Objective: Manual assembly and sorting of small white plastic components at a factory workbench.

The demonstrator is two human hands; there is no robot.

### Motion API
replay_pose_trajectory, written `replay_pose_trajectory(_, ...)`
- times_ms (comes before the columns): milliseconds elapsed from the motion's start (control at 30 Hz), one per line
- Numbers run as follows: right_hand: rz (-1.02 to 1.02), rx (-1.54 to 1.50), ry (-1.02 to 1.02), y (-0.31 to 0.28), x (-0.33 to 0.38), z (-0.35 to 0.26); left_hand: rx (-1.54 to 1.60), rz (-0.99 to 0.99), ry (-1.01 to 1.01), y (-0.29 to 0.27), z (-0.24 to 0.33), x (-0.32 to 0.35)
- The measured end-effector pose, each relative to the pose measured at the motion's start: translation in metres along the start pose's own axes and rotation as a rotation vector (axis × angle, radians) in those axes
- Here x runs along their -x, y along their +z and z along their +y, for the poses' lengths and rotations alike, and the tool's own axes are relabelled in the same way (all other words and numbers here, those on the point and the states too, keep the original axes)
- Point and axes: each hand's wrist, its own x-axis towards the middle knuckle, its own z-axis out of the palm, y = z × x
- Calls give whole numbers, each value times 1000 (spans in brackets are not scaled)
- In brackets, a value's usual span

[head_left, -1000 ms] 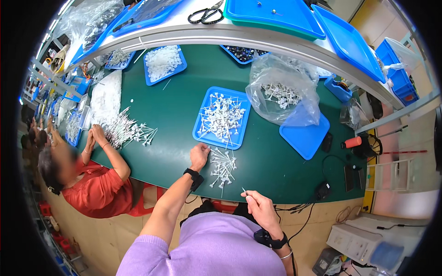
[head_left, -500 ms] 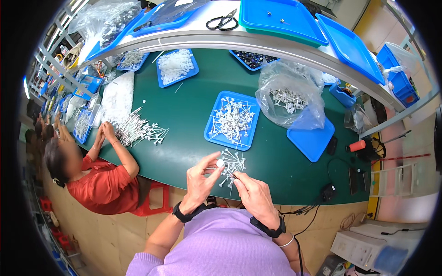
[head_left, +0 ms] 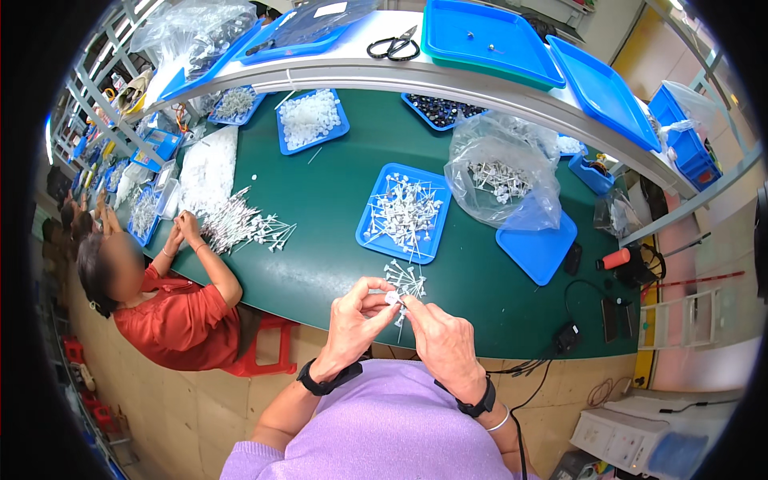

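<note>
My left hand [head_left: 358,318] and my right hand [head_left: 439,334] meet in front of my chest, fingertips pinched together on a small white plastic part [head_left: 392,298]. Just beyond them a loose pile of white stemmed parts [head_left: 406,280] lies on the green table [head_left: 320,240]. Further out stands a blue tray [head_left: 402,212] heaped with the same parts. Both wrists wear black bands.
A clear bag of white parts [head_left: 501,180] and an empty blue tray [head_left: 538,248] sit to the right. A person in a red top [head_left: 172,308] works at the left beside a pile of parts [head_left: 236,224]. Scissors [head_left: 394,46] and blue trays rest on the white shelf.
A second ago my left hand reached to the loose pile while my right held a part low. Both hands have since come together on a small part, and my view has shifted slightly.
</note>
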Motion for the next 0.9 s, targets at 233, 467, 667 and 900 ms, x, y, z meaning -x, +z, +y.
replay_pose_trajectory(233, -1, 0, -7, -3, 2, 4, 346, -118, -132, 0, 0, 1)
replay_pose_trajectory(467, -21, -91, 38, -5, 2, 4, 392, -105, -167, 2, 4, 0)
replay_pose_trajectory(667, -41, -168, 82, -6, 0, 3, 414, -76, -162, 3, 4, 0)
replay_pose_trajectory(900, -53, -175, 89, -3, -2, 4, 410, -75, -161, 2, 3, -2)
